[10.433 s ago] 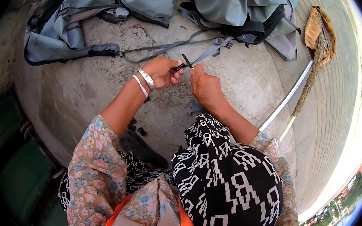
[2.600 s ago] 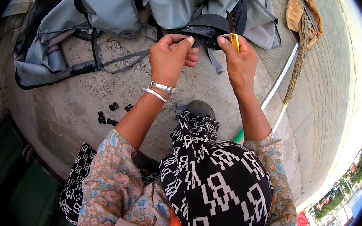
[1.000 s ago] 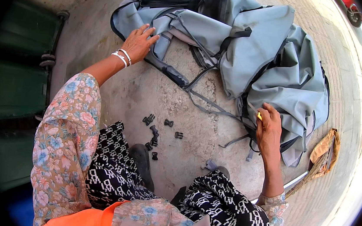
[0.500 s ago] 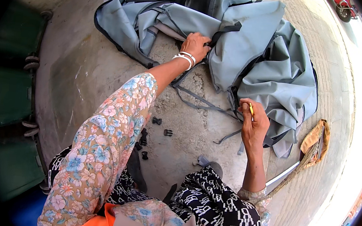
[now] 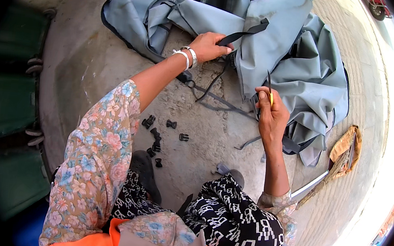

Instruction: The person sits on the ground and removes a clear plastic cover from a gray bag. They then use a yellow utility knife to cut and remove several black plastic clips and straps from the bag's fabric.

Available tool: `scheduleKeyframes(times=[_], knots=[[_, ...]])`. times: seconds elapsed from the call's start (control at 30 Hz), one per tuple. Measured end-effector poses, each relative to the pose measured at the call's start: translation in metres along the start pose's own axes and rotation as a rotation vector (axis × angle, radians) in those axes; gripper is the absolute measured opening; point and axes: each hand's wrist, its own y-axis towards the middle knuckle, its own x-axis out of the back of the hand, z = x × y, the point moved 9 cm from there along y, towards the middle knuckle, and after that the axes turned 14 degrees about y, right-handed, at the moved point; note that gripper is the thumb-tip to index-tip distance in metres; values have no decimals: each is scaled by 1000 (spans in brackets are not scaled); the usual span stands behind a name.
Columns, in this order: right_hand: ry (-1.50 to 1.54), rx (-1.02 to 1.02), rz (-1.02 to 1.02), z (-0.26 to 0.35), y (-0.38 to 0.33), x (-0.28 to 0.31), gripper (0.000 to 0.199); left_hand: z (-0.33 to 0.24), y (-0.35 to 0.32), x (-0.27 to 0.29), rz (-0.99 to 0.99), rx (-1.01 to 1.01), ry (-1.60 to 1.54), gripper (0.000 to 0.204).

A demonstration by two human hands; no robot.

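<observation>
A large grey sheet of coated fabric (image 5: 273, 40) with black edging and straps lies crumpled on the ground in front of me. My left hand (image 5: 209, 47) is closed on a black strap (image 5: 246, 34), which it lifts at the fabric's near edge. My right hand (image 5: 272, 113) grips a pair of scissors (image 5: 270, 98) with yellow on the handle; the narrow dark blade points up and away, beside the fabric. The scissors' other parts are hidden by my fingers. Thin straps (image 5: 222, 102) trail over the concrete between my hands.
Several black plastic buckles (image 5: 156, 140) are scattered near my left shoe (image 5: 147, 175). A broom (image 5: 337, 165) and a tan cloth-like piece (image 5: 345, 139) lie at the right. Green wheeled containers (image 5: 10, 95) stand along the left. A red vehicle (image 5: 378, 7) is at the far right.
My left hand has raised the black strap off the fabric and shifted slightly left. My right hand has moved up, and the scissors' blade now shows.
</observation>
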Motion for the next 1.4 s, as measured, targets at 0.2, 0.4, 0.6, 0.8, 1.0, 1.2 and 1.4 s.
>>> scheduleKeyframes(times=[0.2, 0.4, 0.6, 0.8, 1.0, 1.2, 1.4], knots=[[-326, 481, -41, 38, 46, -34, 26, -22, -19, -18, 98, 43, -132, 27], [-176, 187, 49, -37, 63, -25, 21, -14, -20, 0, 61, 51, -278, 38], [155, -171, 48, -60, 58, -6, 16, 17, -21, 1, 81, 32, -442, 28], [133, -149, -4, -57, 53, 0, 16, 23, -47, -30, 287, 272, -506, 15], [-14, 58, -77, -27, 31, -12, 17, 8, -55, -66, 377, 400, -410, 53], [-142, -14, -130, -3, 13, -6, 21, -26, -38, -98, 393, 368, -921, 30], [39, -237, -93, -38, 18, 8, 25, -36, -38, -87, 18, 428, -986, 28]])
